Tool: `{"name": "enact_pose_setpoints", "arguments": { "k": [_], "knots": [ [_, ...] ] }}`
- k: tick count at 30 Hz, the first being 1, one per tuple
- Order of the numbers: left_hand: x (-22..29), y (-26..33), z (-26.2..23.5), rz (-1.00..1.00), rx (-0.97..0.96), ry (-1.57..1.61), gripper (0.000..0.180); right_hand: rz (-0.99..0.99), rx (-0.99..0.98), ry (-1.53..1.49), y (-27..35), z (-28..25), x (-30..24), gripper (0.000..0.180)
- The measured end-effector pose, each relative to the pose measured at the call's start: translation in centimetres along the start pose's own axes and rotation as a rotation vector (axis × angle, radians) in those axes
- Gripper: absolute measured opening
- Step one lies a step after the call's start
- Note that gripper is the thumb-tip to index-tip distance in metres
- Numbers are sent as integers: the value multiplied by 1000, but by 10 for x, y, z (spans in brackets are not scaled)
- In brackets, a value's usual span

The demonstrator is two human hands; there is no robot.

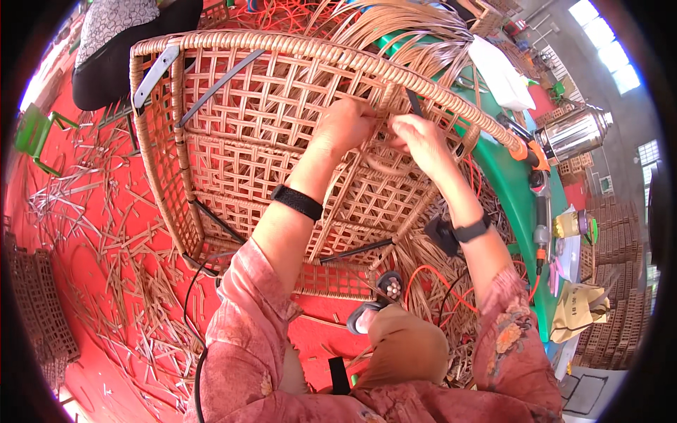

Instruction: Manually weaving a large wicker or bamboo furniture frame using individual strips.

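A large woven rattan basket point(247, 158) with an open lattice weave and a thick wrapped rim stands tilted in front of me. My left hand point(349, 125) is closed at the upright wrapped bar in its upper middle; what its fingers pinch is hidden. Just right of that bar, my right hand point(422, 141) has its fingers pressed together on a thin rattan strip. A blurred loop of pale strip point(386, 168) hangs below the two hands. Flat metal braces point(156, 76) and dark rods are fixed to the basket frame.
A green table point(502, 185) on the right carries an orange-and-black power tool point(539, 166), a metal canister point(575, 134) and a bundle of rattan strips point(423, 32). Cut strips litter the red floor point(106, 233). A brown paper bag point(580, 310), stacked woven panels point(617, 261) and a green stool point(39, 137) stand around.
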State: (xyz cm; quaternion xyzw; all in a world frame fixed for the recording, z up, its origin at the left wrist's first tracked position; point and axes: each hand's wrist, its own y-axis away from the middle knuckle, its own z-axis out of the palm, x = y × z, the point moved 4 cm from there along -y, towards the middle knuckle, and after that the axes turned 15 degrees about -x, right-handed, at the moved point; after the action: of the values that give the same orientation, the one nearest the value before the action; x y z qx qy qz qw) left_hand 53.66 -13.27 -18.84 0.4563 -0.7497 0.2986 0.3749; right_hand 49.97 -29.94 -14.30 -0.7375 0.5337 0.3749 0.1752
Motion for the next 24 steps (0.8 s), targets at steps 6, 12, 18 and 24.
{"name": "enact_pose_setpoints", "arguments": {
  "k": [6, 12, 18, 24],
  "knots": [
    [-20, 10, -13, 174, 83, 56, 18, 31, -175, -522, -35, 45, 4, 22],
    [-45, 11, -7, -349, -28, 219, 30, 33, -203, -626, -29, 41, 8, 34],
    [-30, 7, 3, -454, 130, -121, 43, -8, -297, -628, -35, 35, 15, 41],
    [-31, 10, 5, -391, 157, -85, 37, 76, -491, -435, -46, 21, 20, 33]
  ]
}}
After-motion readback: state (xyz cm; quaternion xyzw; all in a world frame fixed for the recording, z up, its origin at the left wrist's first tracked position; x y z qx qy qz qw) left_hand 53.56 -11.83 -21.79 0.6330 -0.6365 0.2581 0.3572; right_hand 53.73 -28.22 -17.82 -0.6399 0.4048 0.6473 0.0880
